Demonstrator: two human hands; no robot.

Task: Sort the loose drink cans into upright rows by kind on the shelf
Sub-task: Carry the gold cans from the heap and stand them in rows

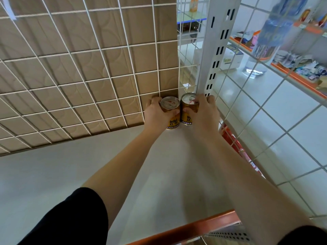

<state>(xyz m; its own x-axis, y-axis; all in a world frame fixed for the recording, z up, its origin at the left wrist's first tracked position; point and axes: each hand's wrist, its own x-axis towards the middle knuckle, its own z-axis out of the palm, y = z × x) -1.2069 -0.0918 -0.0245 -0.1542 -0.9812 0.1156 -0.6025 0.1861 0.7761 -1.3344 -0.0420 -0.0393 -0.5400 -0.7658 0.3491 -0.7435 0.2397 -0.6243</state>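
Observation:
Two short gold drink cans stand upright side by side in the far right corner of the pale shelf [88, 174]. My left hand [155, 115] grips the left can [170, 110], fingers curled round its far side. My right hand [205, 112] grips the right can [188, 106] the same way. The two cans touch or nearly touch. Both have silver pull-tab lids and gold labels with red print. No other cans are in view on this shelf.
A white wire grid [79, 71] backed by brown board closes the shelf's rear. A slotted white upright post [217, 45] stands at the corner, with a wire side panel [276, 121] to its right. The shelf's orange front edge [203, 225] is near me. Another shelf with goods [300, 64] lies beyond.

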